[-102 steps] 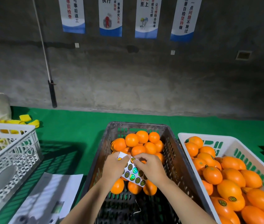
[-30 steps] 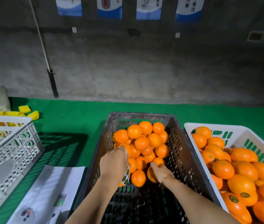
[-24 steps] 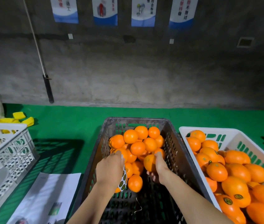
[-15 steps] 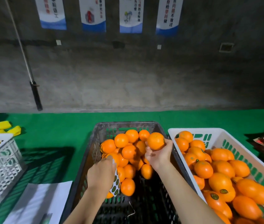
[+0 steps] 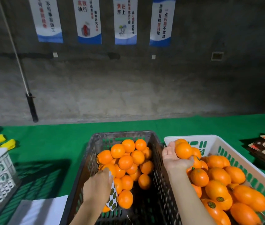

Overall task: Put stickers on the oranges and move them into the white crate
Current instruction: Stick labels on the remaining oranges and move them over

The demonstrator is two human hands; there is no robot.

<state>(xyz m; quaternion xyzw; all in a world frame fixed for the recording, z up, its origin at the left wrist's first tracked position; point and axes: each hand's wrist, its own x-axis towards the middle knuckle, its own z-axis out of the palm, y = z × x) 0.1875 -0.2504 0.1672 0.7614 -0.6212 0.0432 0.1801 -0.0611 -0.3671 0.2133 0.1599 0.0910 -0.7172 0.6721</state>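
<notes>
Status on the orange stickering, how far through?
Done: the white crate holds a pile of oranges, a few showing stickers. In hand: the right hand holds an orange over that crate; the left hand holds the sticker sheet. Left: about twenty oranges in the dark crate.

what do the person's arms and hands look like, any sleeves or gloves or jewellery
Both arms are bare up to the frame edge, no sleeves showing. The left hand and right hand wear no gloves, and no rings, watch or bracelet are visible on them.
</notes>
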